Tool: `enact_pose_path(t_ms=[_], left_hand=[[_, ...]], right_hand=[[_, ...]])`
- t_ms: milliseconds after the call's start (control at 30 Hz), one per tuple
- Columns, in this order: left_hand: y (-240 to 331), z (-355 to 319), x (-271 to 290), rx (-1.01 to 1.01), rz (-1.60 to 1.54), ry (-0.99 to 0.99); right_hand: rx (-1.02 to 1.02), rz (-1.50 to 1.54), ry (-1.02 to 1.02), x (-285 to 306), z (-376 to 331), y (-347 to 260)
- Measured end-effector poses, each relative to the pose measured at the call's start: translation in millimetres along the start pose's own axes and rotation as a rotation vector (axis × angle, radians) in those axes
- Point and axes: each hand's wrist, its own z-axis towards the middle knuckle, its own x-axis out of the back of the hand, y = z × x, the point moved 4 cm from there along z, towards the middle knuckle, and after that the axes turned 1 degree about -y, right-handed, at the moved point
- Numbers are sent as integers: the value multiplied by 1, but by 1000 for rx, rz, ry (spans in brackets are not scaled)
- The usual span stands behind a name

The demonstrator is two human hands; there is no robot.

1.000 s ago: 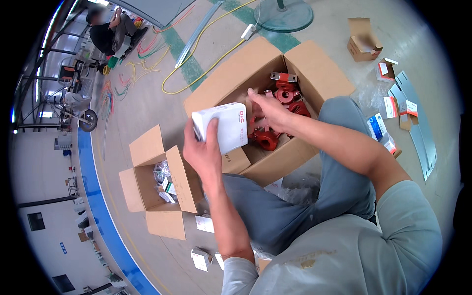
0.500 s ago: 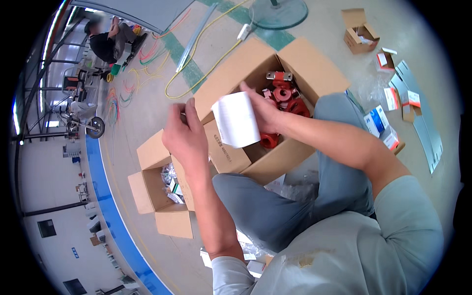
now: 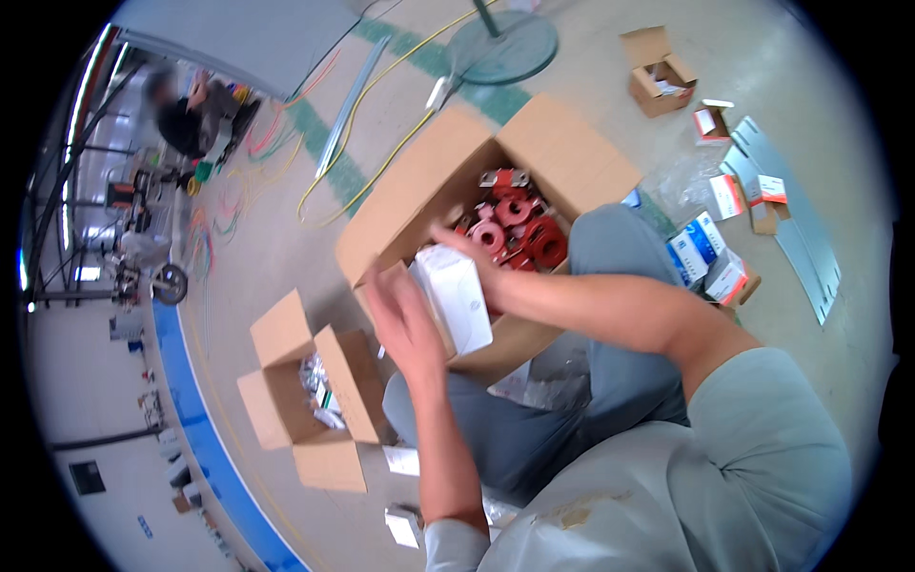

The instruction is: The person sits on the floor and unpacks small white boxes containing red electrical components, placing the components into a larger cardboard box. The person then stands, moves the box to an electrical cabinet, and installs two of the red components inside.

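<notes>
In front of me I hold a small white carton [image 3: 460, 303] over the near left part of a large open cardboard box [image 3: 405, 205]. My right hand [image 3: 475, 267] grips the carton from its far right side, with the thumb reaching up toward the rim. My left hand [image 3: 405, 319], slightly blurred, lies along the carton's left side with fingers nearly straight, pressing it between both hands. Red ring-shaped metal parts [image 3: 545, 241] lie heaped in the large box, some with a silvery piece. The carton's far faces are hidden.
A smaller open cardboard box [image 3: 355, 386] with plastic-wrapped pieces stands left. Small cartons [image 3: 726, 195] and a grey metal strip [image 3: 791, 229] lie right. A yellow cable [image 3: 372, 176] and a green round base [image 3: 502, 48] are ahead. Another person [image 3: 186, 119] crouches far left.
My left hand has come in from beside the carton to its left side. The white carton has moved lower and tilted, showing another face. The whole view has shifted.
</notes>
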Motion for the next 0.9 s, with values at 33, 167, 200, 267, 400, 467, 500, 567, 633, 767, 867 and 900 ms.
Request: enact_pose_path(t_ms=[33,167,200,267,400,467,500,567,633,767,867,900], left_hand=[[6,-38,-5,26,-77,-117],[-14,-88,-31,-28,297,-72],[-35,-88,-16,29,175,-19],[-34,-73,-1,-18,123,15],[-52,-35,19,-90,18,-236],[-61,-24,29,-104,-20,-304],[-63,-21,30,-92,-78,-279],[-69,-23,44,-46,-168,-209],[-93,-29,43,10,-242,-182],[-107,-27,42,46,-309,-225],[-106,-23,40,50,-385,-228],[-103,-21,40,52,-415,-226]], right_hand=[[14,-78,-41,-11,-16,-2],[202,-184,222,32,24,8],[145,-398,334,14,12,16],[111,-670,333,1,3,-3],[89,-943,181,8,-1,-48],[50,-952,120,-1,1,-54],[34,-928,124,-1,1,-58],[-150,-867,69,-21,-6,-59],[-211,-957,6,-17,-8,-63],[-301,-868,24,-16,-14,-49],[-339,-701,-16,-21,-18,-53],[-322,-717,-40,-23,-18,-54]])
